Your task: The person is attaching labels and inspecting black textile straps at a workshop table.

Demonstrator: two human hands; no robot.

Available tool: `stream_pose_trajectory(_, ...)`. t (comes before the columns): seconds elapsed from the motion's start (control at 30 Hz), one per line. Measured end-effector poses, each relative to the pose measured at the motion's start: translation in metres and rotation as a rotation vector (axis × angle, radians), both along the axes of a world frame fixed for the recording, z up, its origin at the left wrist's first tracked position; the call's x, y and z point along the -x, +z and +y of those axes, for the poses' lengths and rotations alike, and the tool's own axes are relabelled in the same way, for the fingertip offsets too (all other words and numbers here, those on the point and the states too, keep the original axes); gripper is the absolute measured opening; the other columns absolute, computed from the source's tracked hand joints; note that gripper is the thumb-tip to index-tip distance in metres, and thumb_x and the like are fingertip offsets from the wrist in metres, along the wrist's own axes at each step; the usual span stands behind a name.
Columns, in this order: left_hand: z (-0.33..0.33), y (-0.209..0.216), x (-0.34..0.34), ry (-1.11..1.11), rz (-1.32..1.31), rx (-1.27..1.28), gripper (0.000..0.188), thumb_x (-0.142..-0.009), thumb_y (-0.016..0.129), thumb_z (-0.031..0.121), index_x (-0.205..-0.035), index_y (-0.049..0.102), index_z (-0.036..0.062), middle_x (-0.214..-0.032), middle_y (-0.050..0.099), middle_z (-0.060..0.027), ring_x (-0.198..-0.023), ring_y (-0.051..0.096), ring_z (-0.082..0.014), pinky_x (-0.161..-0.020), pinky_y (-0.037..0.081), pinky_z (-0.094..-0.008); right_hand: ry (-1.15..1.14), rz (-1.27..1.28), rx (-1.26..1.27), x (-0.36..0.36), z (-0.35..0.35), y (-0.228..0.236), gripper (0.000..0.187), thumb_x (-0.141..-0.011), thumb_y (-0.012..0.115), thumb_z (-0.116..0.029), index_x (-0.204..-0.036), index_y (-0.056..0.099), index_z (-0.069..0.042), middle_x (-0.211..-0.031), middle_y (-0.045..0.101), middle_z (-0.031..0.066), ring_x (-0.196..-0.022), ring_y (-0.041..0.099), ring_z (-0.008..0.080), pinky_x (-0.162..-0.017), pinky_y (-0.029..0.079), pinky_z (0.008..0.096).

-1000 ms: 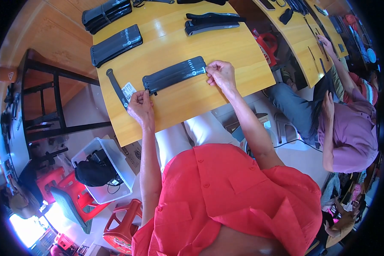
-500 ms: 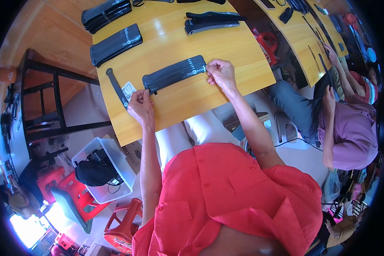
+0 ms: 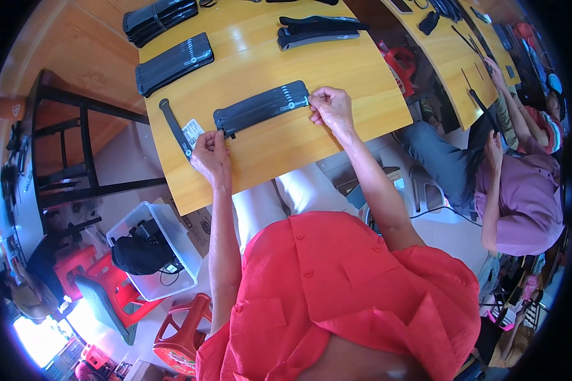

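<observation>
A flat stack of black straps [image 3: 260,106] with pale printing lies on the wooden table [image 3: 267,159] in front of me. My left hand [image 3: 211,155] pinches its near left corner, where a small black tab sticks out. At the right end, my right hand [image 3: 332,112] has thumb and fingers closed on the stack's edge. A single black strap [image 3: 173,126] with a rounded end lies left of my left hand. Partly behind that hand is a white printed label [image 3: 192,131].
Further back lie a second strap stack [image 3: 175,63], a thicker bundle [image 3: 162,20] and a loose pile of straps [image 3: 318,35]. A white bin [image 3: 190,244] and a red stool [image 3: 183,336] stand at my left. A co-worker [image 3: 521,203] sits at another table on the right.
My hands and the strap stack keep nearly the same place; the whole view has shifted very slightly. On the right, the co-worker's hands and the dark strap there have moved.
</observation>
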State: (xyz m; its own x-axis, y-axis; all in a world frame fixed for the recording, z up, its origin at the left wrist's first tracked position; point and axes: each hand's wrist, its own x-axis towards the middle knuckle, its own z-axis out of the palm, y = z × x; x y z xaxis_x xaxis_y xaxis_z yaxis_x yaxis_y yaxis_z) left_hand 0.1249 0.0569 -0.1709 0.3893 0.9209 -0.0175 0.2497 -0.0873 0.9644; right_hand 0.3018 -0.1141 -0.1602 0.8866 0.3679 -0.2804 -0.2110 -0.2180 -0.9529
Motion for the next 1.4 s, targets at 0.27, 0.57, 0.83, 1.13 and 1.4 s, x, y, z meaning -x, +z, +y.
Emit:
stream_pose_trajectory(0.27, 0.0000, 0.0029, -0.0006, 0.001, 0.025, -0.007, 0.011, -0.080, 0.066, 0.007, -0.076, 0.061, -0.0024, -0.056, 0.056, -0.0022, -0.045, 0.047, -0.0054, -0.041, 0.038, -0.0194, 0.004, 0.000, -0.003, -0.0006, -0.0012, 0.0000, 0.008, -0.078, 0.059, -0.004, -0.075, 0.061, 0.004, -0.060, 0.059, 0.0067, -0.045, 0.058, 0.0117, -0.038, 0.047, 0.0221)
stream_pose_trajectory(0.57, 0.0005, 0.0003, -0.0022, 0.009, 0.040, -0.040, 0.010, -0.080, 0.066, 0.006, -0.076, 0.061, -0.0021, -0.056, 0.056, -0.0027, -0.045, 0.048, -0.0055, -0.041, 0.039, -0.0200, -0.009, 0.016, 0.008, 0.0000, -0.0003, -0.0008, 0.007, -0.079, 0.061, -0.006, -0.077, 0.061, 0.001, -0.061, 0.058, 0.0048, -0.043, 0.055, 0.0098, -0.037, 0.044, 0.0207)
stream_pose_trajectory(0.83, 0.0010, -0.0009, -0.0002, -0.023, -0.003, -0.019, 0.011, -0.081, 0.066, 0.006, -0.075, 0.060, -0.0017, -0.055, 0.056, -0.0022, -0.043, 0.047, -0.0052, -0.040, 0.037, -0.0201, -0.008, 0.009, -0.001, -0.0004, 0.0002, -0.0001, 0.008, -0.079, 0.061, -0.006, -0.076, 0.061, 0.001, -0.060, 0.058, 0.0049, -0.042, 0.055, 0.0099, -0.036, 0.044, 0.0208)
stream_pose_trajectory(1.13, -0.0018, 0.0051, -0.0014, 0.001, 0.015, -0.008, 0.010, -0.081, 0.065, 0.006, -0.076, 0.060, -0.0018, -0.056, 0.055, -0.0019, -0.044, 0.047, -0.0051, -0.040, 0.037, -0.0193, -0.010, -0.003, 0.013, -0.0002, 0.0002, 0.0010, 0.009, -0.078, 0.060, -0.005, -0.073, 0.061, 0.003, -0.058, 0.059, 0.0068, -0.044, 0.058, 0.0120, -0.037, 0.047, 0.0230)
stream_pose_trajectory(1.4, -0.0002, 0.0027, -0.0014, -0.002, 0.025, -0.008, 0.010, -0.080, 0.065, 0.005, -0.075, 0.060, -0.0023, -0.055, 0.055, -0.0022, -0.044, 0.047, -0.0055, -0.040, 0.038, -0.0200, -0.009, 0.004, 0.005, -0.0006, -0.0002, -0.0019, 0.008, -0.079, 0.061, -0.005, -0.075, 0.061, 0.002, -0.060, 0.058, 0.0057, -0.043, 0.056, 0.0107, -0.037, 0.046, 0.0216)
